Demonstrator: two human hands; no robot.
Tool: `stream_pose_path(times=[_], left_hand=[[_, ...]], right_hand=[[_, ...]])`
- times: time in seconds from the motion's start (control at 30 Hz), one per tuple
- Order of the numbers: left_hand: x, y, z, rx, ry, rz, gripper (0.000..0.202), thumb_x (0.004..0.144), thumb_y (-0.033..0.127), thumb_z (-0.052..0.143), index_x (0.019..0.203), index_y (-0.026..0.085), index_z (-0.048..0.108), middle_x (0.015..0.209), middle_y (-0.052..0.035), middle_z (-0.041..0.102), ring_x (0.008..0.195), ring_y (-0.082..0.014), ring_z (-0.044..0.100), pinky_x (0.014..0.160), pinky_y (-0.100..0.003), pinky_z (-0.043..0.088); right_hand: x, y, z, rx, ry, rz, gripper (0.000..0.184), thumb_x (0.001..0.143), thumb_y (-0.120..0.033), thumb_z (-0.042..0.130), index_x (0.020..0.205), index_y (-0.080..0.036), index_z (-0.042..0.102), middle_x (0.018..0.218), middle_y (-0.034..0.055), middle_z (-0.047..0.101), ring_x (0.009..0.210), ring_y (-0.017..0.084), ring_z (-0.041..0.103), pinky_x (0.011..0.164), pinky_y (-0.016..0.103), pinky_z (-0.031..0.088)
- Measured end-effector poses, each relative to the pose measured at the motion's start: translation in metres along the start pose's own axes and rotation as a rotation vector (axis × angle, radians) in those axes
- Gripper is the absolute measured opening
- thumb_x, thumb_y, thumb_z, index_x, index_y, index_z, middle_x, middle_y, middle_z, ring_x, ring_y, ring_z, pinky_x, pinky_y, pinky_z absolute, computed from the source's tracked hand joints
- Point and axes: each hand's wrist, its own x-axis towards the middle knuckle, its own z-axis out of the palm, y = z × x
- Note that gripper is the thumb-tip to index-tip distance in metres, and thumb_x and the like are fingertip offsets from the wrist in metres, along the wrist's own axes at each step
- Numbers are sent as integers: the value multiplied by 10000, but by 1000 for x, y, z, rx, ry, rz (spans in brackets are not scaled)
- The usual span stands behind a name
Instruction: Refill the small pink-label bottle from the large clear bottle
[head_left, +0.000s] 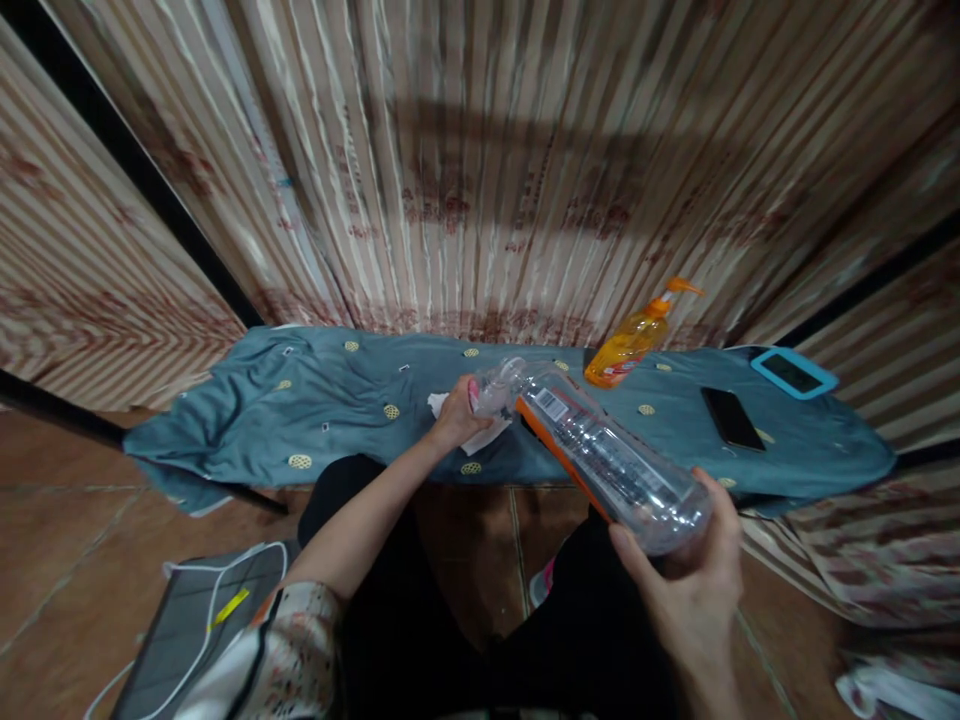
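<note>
My right hand [697, 570] is wrapped round the base of a large clear plastic bottle [622, 460] with an orange-edged label. The bottle is tilted, its base toward me on the right and its neck up to the left; no liquid shows inside. At the neck end, my left hand [455, 415] is closed round a small clear plastic container [493, 390] with a pink spot by the fingers. Whether the container touches the bottle's mouth, I cannot tell. A white tissue [487, 437] lies beneath my left hand on the cloth.
A blue patterned cloth [337, 420] covers the narrow table. Toward its right side are an orange pump bottle [626, 345], a black phone [733, 418] and a light-blue framed tablet [793, 373]. Striped curtains [480, 180] and dark poles surround it. A white cable [214, 600] lies lower left.
</note>
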Motion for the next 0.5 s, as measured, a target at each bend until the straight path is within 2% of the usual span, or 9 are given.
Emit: stream_pose_path(times=[0.1,0.2,0.3,0.4,0.5], left_hand=[[1,1,0,4,16,29,653,557,110,905,1089,252,554,1089,9,698,1080,-280,733,1038,-455,622],[0,1,-1,19,5,30,637,579,111,899,1102,249,562,1070,9,701,1047,-277,738,1028,-466,628],[-1,3,-1,47,-15,3,640,591,119,915,1117,242,571,1073,2,710,1053,-294,751,1038,-493,635],[-2,5,0,64,-8,11,703,592,105,931,1197,225,592,1203,-58,740,1185,-332,761,1107,-506,623],[-4,1,3,89,14,19,774,594,107,949,1273,220,595,1314,-105,743,1286,-360,747,1174,-534,602]], right_hand=[[3,5,1,81,-27,50,1079,769,-597,967,1671,-218,513,1639,194,539,1362,366,668,1003,447,645],[5,6,-1,69,-41,51,1088,768,-578,974,1679,-212,504,1628,200,552,1343,365,677,999,453,643],[7,4,-5,-32,-27,-12,1061,785,-614,955,1668,-206,532,1577,183,596,1325,354,670,1090,490,598],[7,2,-10,-91,-23,-67,1023,816,-633,926,1662,-206,541,1528,162,622,1351,353,646,1222,549,501],[6,0,-14,-117,-16,-94,988,835,-614,916,1655,-203,548,1499,155,635,1328,346,650,1269,588,450]])
